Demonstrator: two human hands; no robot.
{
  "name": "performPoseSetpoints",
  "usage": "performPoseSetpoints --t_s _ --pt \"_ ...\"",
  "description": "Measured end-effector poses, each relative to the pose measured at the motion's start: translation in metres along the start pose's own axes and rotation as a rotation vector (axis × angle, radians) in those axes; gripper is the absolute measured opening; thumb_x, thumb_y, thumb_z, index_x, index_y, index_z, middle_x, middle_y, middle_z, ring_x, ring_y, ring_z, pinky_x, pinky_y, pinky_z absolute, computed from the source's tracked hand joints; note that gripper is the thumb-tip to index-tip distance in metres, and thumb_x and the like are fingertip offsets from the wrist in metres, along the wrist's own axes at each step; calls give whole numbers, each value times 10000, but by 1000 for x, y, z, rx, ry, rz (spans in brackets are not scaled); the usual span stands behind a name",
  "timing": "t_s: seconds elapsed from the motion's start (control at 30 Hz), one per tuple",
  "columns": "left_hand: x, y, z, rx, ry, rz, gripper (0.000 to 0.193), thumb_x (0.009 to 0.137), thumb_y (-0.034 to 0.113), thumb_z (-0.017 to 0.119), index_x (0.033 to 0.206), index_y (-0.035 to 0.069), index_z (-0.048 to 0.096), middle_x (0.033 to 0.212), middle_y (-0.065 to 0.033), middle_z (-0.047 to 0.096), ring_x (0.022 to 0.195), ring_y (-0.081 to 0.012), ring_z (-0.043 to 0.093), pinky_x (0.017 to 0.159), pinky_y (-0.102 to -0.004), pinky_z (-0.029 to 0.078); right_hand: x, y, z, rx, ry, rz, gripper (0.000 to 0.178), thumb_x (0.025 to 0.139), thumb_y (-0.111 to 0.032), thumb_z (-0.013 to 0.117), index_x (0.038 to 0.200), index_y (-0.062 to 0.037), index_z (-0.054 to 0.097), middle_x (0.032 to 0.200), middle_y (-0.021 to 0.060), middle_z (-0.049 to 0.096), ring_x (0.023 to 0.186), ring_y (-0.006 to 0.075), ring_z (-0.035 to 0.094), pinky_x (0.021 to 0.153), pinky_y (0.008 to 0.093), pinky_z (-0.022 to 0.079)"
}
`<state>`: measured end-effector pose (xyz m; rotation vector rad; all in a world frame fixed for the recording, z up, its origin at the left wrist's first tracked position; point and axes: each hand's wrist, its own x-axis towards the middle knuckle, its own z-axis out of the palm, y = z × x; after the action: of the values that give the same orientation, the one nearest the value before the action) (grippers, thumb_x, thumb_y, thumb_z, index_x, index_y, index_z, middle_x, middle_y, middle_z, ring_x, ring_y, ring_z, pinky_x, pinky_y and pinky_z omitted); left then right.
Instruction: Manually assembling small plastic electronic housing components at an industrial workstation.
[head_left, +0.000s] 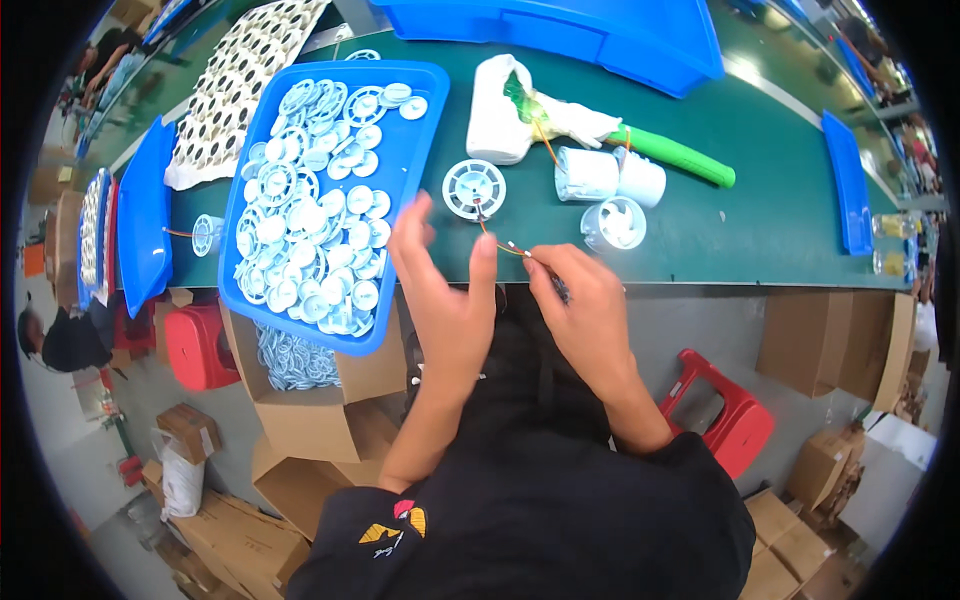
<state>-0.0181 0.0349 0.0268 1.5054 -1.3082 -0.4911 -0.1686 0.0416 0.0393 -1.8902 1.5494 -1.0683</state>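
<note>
My right hand [588,318] pinches the end of a thin orange wire [506,245] between thumb and forefinger. Something dark shows under its curled fingers, but I cannot make out what. The wire runs up to a round light-blue and white part [474,188] lying on the green table. My left hand [445,315] is raised at the table's near edge, left of the wire, slightly blurred. Its fingers and thumb stand apart with nothing between them. Right of the round part are light-blue cylindrical cups [586,174], and an open one [614,223] has white pieces inside.
Left stands a blue tray [430,105] heaped with light-blue discs and wheels. Beyond the cups lie a white hairdryer-shaped body [497,110] and a green tube [680,157]. A blue bin [640,55] is at the back. Below are cardboard boxes [305,425] and red stools [735,432].
</note>
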Motion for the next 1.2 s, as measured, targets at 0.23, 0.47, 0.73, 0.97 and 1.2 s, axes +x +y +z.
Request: performPoseSetpoints --t_s 0.23,0.47,0.73,0.97,1.2 --pt "11 9 -17 -458 -311 -602 396 1111 289 613 1286 -66 625 957 -113 729 773 -144 714 602 -278 581 11 -18 -9 122 -80 115 74 953 -36 733 1014 7 727 875 137 722 714 303 700 648 387 536" --pt "23 -12 -5 -734 -422 -624 276 1058 211 703 1197 -26 681 961 -62 741 816 -117 708 679 -271 593 14 -21 -9 116 -152 121 92 961 -26 722 1033 30 733 923 157 751 754 298 725 685 372 556" --pt "22 -1 0 -702 -392 -656 240 1026 176 739 1145 -22 673 984 -55 745 828 -92 683 637 -244 569 10 -24 -5 54 -76 141 112 959 -30 732 1055 27 743 943 163 766 749 290 735 683 367 563" --pt "18 -3 1 -794 -328 -648 242 1026 123 725 1195 -16 622 999 -87 748 837 -103 695 636 -242 570 8 -22 -3 -38 -43 199 103 957 -52 738 1045 0 751 919 147 762 725 296 723 675 378 555" --pt "14 3 -7 -494 -251 -499 319 1003 106 744 1258 -23 602 1055 -122 721 880 -168 701 751 -300 583 5 -20 -36 -77 -157 245 106 976 -63 725 1056 3 751 858 130 738 704 220 707 670 336 540"
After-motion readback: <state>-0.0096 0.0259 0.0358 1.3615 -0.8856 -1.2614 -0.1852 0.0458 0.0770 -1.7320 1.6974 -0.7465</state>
